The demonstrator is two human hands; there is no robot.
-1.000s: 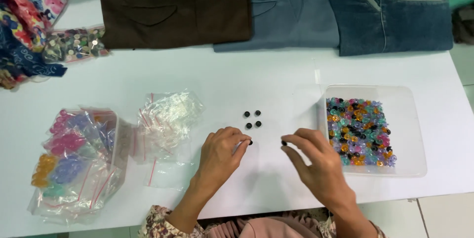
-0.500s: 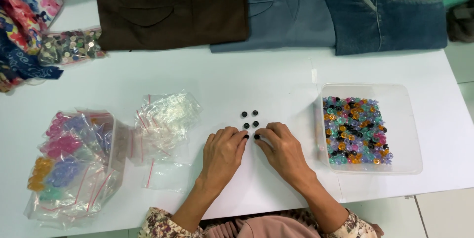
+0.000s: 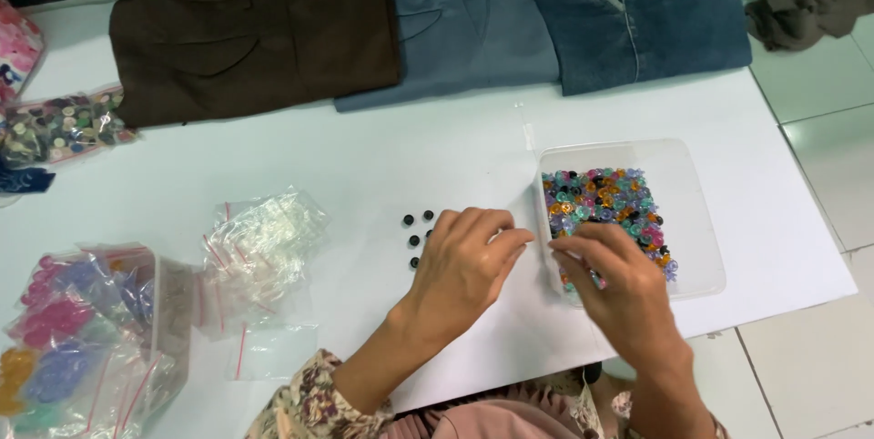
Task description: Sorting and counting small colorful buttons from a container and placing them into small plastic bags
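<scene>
Over tray [image 3: 694, 220] | right hand [image 3: 619, 289] moved from black buttons [image 3: 417, 239]

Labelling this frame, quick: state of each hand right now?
Left hand: loosely curled on the white table beside the small black buttons; hold cannot be told.
Right hand: fingers in the clear tray of coloured buttons; grasp cannot be told.

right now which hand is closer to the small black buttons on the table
Left. The left hand rests right beside the black buttons, partly covering them; the right hand is off to their right, over the clear tray.
</scene>
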